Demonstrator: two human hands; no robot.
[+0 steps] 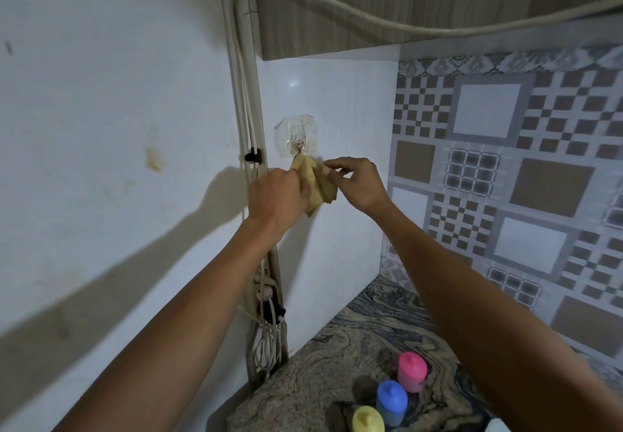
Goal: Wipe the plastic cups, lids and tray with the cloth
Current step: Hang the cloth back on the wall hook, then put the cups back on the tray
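Observation:
A yellow-tan cloth (318,184) hangs from a clear adhesive wall hook (298,143) on the white tile. My left hand (278,195) grips the cloth's left side just below the hook. My right hand (357,180) pinches its upper right edge with thumb and fingertips. Far below, on the marbled counter (337,364), stand three lidded plastic cups: pink (412,371), blue (391,402) and yellow (367,420). No tray is visible.
White cables (247,121) run down the wall corner to a plug strip (266,293) left of the hook. A wooden cabinet (404,0) overhangs above, with a rope slung beneath it. Patterned tiles (505,162) cover the right wall.

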